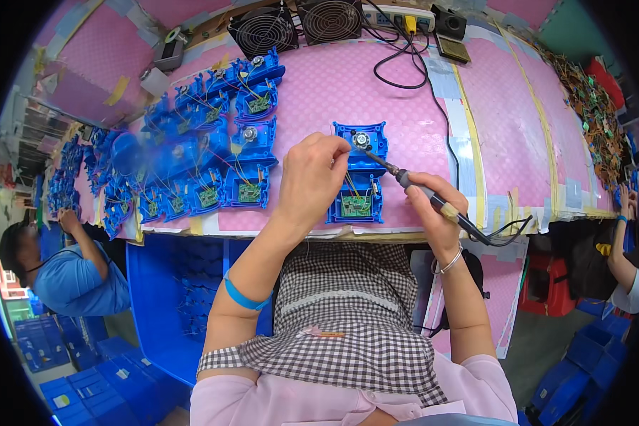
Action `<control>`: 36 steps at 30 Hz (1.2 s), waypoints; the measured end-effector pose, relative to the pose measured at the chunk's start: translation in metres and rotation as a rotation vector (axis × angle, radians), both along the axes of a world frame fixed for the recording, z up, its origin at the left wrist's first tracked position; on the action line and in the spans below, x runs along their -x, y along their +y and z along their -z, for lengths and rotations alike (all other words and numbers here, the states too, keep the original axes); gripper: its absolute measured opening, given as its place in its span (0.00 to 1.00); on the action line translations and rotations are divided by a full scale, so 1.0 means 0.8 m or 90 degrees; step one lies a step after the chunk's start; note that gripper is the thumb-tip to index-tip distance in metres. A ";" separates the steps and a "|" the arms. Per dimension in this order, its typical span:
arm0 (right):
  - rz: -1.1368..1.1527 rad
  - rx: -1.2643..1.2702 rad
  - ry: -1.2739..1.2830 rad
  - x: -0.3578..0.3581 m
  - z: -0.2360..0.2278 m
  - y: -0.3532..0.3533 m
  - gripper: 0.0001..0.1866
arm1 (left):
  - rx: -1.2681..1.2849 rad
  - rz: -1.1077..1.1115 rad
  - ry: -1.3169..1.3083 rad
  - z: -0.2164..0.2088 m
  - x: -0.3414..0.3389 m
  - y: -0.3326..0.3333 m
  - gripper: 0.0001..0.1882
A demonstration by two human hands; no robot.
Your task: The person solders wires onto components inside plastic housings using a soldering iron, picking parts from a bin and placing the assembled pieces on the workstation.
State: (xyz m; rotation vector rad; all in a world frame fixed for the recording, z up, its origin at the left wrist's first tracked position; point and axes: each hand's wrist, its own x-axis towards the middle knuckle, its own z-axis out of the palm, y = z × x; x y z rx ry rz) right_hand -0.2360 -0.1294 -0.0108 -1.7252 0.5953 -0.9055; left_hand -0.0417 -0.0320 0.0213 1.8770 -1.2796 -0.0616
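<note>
My right hand is closed round the grip of a soldering iron, its cord trailing off to the right. The iron's tip points at a round silver speaker in the upper blue plastic housing half; whether it touches cannot be told. Just left of the speaker, my left hand pinches with thumb and forefinger; what lies between them is too small to make out. Directly below, the lower housing half bears a green circuit board with thin wires running upward.
Rows of similar blue housings fill the bench's left. Two black fans, a power strip and a soldering iron stand line the back. Wired boards pile at right. A person works at left; another person's arm shows at right.
</note>
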 end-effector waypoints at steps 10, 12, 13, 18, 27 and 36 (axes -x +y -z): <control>0.035 0.001 -0.006 0.008 -0.011 -0.026 0.09 | -0.015 0.017 -0.108 0.001 0.016 -0.014 0.05; 0.034 0.013 0.000 0.005 -0.012 -0.026 0.08 | -0.021 0.026 -0.104 0.004 0.016 -0.018 0.05; 0.033 0.027 0.004 0.005 -0.012 -0.026 0.08 | -0.023 0.026 -0.103 0.006 0.016 -0.020 0.05; 0.028 0.044 0.013 0.004 -0.012 -0.029 0.08 | -0.036 0.046 -0.079 0.010 0.016 -0.025 0.04; 0.012 0.050 0.011 0.002 -0.015 -0.030 0.08 | -0.060 0.028 -0.096 0.010 0.018 -0.030 0.04; 0.033 -0.004 -0.013 0.009 -0.020 -0.030 0.08 | 0.011 -0.200 0.180 -0.018 -0.004 0.019 0.08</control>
